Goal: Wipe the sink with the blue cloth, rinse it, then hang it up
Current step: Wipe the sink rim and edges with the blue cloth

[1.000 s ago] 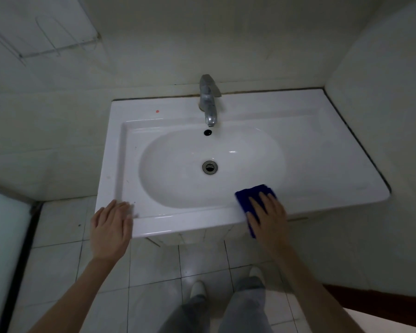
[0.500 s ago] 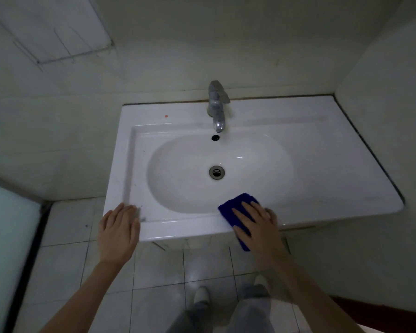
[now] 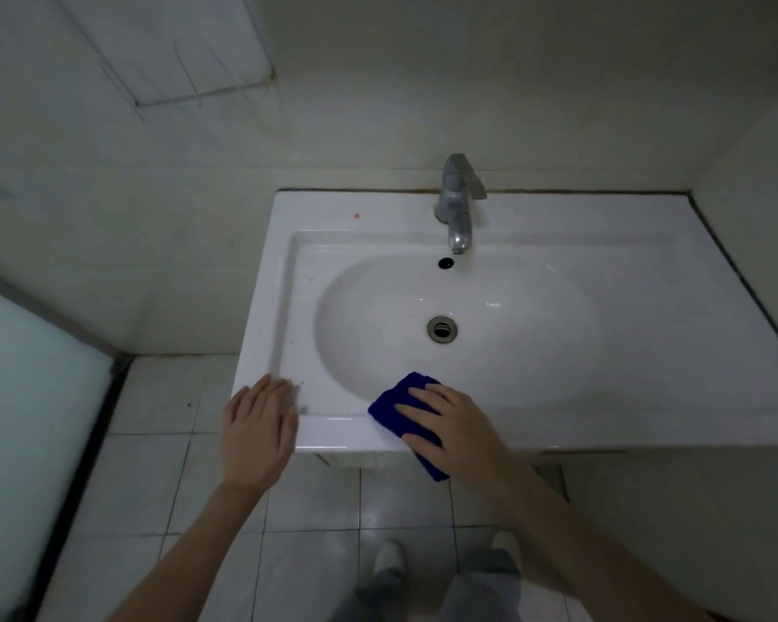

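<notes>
On my feed: L hand (image 3: 257, 435) lies flat, palm down, fingers straight & close together, on the front-left corner of the sink (image 3: 333, 435). R hand (image 3: 457, 430) is palm down on the blue cloth (image 3: 391, 404), fingers straight & slightly spread, pressing it onto the front rim. Both forearms bare, reaching fwd from the bottom of view, R one slanting in from the right.

deep blue cloth (image 3: 394, 408) – white sink (image 3: 602, 271), silver tap (image 3: 457, 204) – pale grey floor tiles (image 3: 153, 478).
</notes>
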